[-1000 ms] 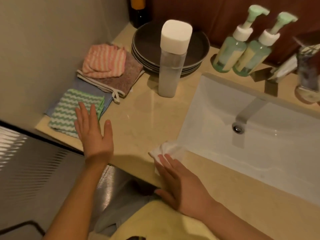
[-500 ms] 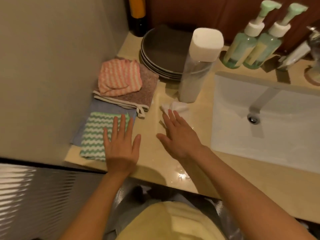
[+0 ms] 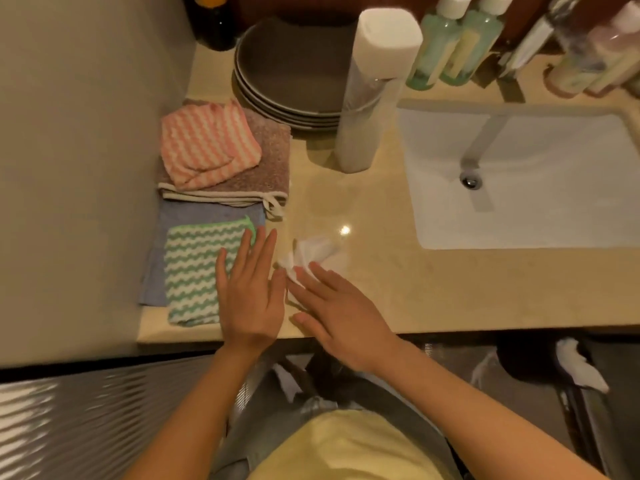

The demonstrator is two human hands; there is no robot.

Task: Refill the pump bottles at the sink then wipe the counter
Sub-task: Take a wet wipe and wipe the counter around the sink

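Since only the fingertips of the right hand [image 3: 343, 313], fingers straight & pressed flat, pin the crumpled white paper wipe [image 3: 313, 252] nr the front edge of the glossy beige stone counter [image 3: 398, 292], a hard push could tear it or let it slip out. It lies left of the white rectangular sink [image 3: 519, 202]. The left hand [image 3: 249, 299] lies flat, fingers spread, at the front edge, tips on the green-and-white zigzag cloth [image 3: 194, 271], so a stroke that way could drag the cloth. A long stroke back may knock the tall frosted bottle w/ white cap [image 3: 367, 98]. The pale-green pump bottles [image 3: 450, 46] stand at the back edge. The counter shows glare, poss. wet. A grey wall [image 3: 86, 133] runs along the left edge, and the light is dim & warm.
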